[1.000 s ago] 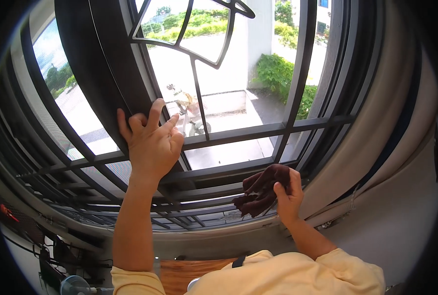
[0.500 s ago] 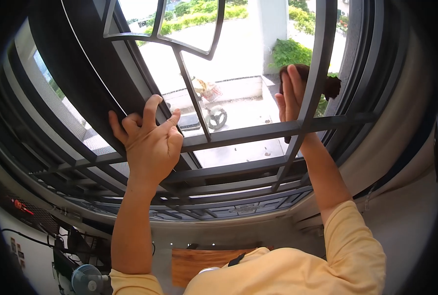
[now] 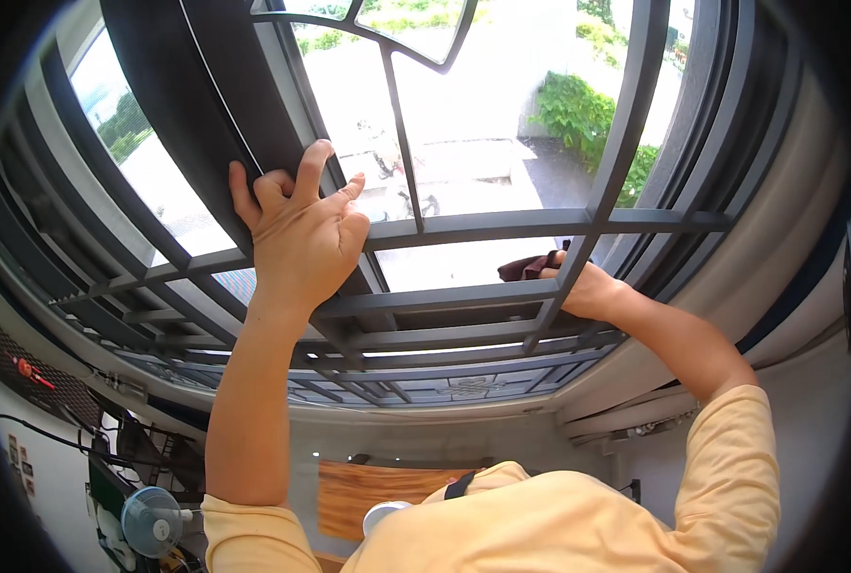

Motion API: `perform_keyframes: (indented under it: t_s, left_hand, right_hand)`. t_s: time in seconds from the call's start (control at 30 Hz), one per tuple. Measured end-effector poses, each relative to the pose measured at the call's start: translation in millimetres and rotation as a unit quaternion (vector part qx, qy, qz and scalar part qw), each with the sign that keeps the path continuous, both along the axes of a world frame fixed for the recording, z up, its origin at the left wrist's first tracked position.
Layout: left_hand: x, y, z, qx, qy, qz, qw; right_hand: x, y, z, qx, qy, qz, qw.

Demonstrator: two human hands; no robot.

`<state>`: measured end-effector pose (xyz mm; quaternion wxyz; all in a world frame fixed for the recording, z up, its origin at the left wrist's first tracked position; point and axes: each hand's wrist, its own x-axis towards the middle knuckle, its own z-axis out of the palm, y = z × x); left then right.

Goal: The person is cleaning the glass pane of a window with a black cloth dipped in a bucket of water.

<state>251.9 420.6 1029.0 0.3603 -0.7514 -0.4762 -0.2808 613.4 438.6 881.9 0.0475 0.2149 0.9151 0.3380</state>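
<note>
My left hand (image 3: 306,234) is on the dark upright window frame (image 3: 244,105), its bent fingers spread across and hooked on it. My right hand (image 3: 588,286) reaches through the grey metal grille (image 3: 502,225), low in an opening on the right. A crumpled dark maroon cloth (image 3: 529,268) is bunched in its fingers, close to the glass. A grille bar crosses in front of this hand and hides part of its fingers.
Level and upright bars of the grille surround both forearms. Outside are a green bush (image 3: 576,113) and bright paving. Below left stands a small blue fan (image 3: 151,521); a wooden tabletop (image 3: 378,492) lies low in the middle. Pale curtain (image 3: 779,229) hangs at right.
My right hand has moved down from higher on the glass, turning from flat on the cloth to bunching it. My left hand stays on the frame. The view has shifted slightly.
</note>
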Motion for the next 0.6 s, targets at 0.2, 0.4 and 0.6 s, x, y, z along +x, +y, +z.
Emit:
perform_keyframes:
  t_s: [0.2,0.4,0.6]
  left_hand:
    - [7,-6,1,-0.024,-0.011,-0.002,1.0]
    - [8,-10,-2,-0.027,-0.036,-0.019,0.999]
    - [-14,6,-14,0.107,-0.073,-0.146,0.981]
  right_hand:
    - [22,-74,40,-0.049,0.021,-0.194,0.98]
    - [-37,-126,112,0.032,0.348,0.037,0.936]
    - [-151,-62,149,0.085,0.52,0.065,0.848]
